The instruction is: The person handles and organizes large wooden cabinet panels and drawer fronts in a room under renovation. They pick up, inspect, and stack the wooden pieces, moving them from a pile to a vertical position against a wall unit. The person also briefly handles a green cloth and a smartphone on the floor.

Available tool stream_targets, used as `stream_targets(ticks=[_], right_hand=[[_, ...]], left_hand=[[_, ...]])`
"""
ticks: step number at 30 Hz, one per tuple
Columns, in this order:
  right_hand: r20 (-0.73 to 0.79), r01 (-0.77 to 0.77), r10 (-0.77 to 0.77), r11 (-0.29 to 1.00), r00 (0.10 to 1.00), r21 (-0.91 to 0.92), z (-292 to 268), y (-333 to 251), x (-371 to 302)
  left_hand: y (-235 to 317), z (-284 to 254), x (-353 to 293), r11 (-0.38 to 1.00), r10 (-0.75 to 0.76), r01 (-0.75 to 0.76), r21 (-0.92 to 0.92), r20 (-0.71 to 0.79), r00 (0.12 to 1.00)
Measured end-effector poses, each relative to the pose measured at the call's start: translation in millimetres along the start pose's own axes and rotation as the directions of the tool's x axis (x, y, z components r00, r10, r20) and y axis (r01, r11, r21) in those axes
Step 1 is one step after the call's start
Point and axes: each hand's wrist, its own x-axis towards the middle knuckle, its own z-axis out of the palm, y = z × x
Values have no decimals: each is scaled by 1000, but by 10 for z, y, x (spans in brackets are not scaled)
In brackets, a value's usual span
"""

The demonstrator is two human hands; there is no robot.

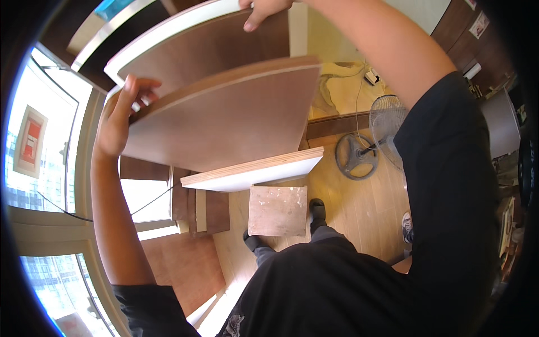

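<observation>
A brown wooden board point(224, 121) stands tilted in front of me. My left hand point(117, 121) is curled over its upper left corner. Behind it leans a second brown panel with a white edge point(196, 53). My right hand point(268, 10) grips that panel's upper edge, thumb on the brown face, with part of the hand cut off by the picture's top. Below the near board is a white-faced plywood board point(255, 171), its layered edge upward. A small wooden stool point(278, 210) with pale specks stands between my feet.
A standing fan point(387, 121) with a round base point(356, 157) is on the wood floor at right. Another person's shoe point(407, 227) shows nearby. Windows point(42, 140) line the left side, with a dark cable point(62, 211) across. A brown panel point(182, 264) lies at lower left.
</observation>
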Motion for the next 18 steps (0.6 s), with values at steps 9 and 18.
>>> stream_targets(ticks=[9, 18], right_hand=[[-282, 209, 35, 588, 959, 782, 747, 671, -39], [-360, 393, 195, -169, 912, 904, 2026, 441, 30]], left_hand=[[117, 13, 117, 989, -139, 142, 40, -74, 988], [94, 79, 238, 975, -145, 156, 157, -82, 986]])
